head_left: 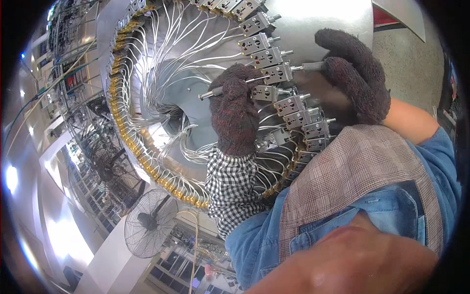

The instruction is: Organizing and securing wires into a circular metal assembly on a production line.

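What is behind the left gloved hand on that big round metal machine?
Behind the left hand run thin white wires and grey metal blocks ringing the machine's disc. The glove covers the block directly beneath it and most of the tool it grips.

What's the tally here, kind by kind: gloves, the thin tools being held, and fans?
Dark knitted gloves, on the left hand and the right hand: 2
Slim grey metal tools, the left-hand tool and the right-hand tool: 2
Round wire-caged standing fan: 1
Total: 5
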Tool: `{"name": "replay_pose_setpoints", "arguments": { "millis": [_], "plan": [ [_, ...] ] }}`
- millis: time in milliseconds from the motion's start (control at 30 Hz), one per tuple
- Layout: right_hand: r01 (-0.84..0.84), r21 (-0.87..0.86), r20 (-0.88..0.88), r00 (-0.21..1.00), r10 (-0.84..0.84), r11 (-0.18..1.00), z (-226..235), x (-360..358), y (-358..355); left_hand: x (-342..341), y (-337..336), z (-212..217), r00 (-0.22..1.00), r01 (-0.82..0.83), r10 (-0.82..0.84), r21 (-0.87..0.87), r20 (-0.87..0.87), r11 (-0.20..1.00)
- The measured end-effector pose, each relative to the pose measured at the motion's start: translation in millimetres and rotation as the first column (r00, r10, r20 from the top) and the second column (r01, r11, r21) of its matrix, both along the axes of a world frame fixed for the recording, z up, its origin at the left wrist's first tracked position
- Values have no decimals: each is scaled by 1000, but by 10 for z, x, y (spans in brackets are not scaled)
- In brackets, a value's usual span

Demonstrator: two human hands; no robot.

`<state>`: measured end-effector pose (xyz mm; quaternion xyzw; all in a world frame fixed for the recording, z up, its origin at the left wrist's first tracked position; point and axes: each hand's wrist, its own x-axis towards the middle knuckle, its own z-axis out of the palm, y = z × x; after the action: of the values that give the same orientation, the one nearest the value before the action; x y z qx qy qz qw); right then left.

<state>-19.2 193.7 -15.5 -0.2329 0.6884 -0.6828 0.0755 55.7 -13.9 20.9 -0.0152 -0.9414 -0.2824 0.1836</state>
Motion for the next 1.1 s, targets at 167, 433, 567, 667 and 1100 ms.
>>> {"name": "replay_pose_setpoints", "arguments": {
  "millis": [167,433,567,667,1100],
  "plan": [
    [-60,30,55,997,58,998,-90,31,40,10,-13,-13,1000,29,-28,-116,6,993],
    [16,132,-470,881,48,991,-127,-65,37,14,-69,42,992,117,-104,-210,73,971],
    [-119,45,171,979,110,992,40,-3,42,95,-44,-49,980,-54,-24,374,199,926],
    [-18,42,-39,999,20,999,3,20,15,54,-53,-11,986,67,-72,38,147,997],
    [-56,-28,323,944,62,998,154,19,-26,112,49,196,939,-329,160,930,304,163]
  ]
}}
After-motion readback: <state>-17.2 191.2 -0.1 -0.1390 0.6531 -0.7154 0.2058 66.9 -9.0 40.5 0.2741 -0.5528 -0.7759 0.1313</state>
